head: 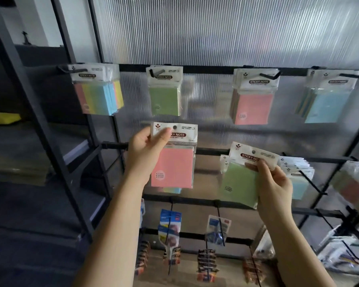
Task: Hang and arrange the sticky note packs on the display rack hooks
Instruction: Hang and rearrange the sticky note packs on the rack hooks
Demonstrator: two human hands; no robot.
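My left hand [146, 150] pinches the white header of a pink sticky note pack [173, 162], held upright in front of the rack's second bar [211, 151]. My right hand [272, 183] grips the header of a green sticky note pack [239, 183], tilted, lower and to the right. On the top bar [207, 69], hooks carry a multicolour bunch of packs [97, 90], a green pack [164, 94], pink packs [254, 98] and blue packs [327, 98]. More packs [296, 175] hang on the second bar at the right.
Lower bars hold hooks with blue-carded items [170, 226] and small dark packets [206, 264]. A dark metal shelving frame [48, 131] stands at the left with a yellow object [3, 118] on a shelf. Ribbed translucent panel [216, 30] backs the rack.
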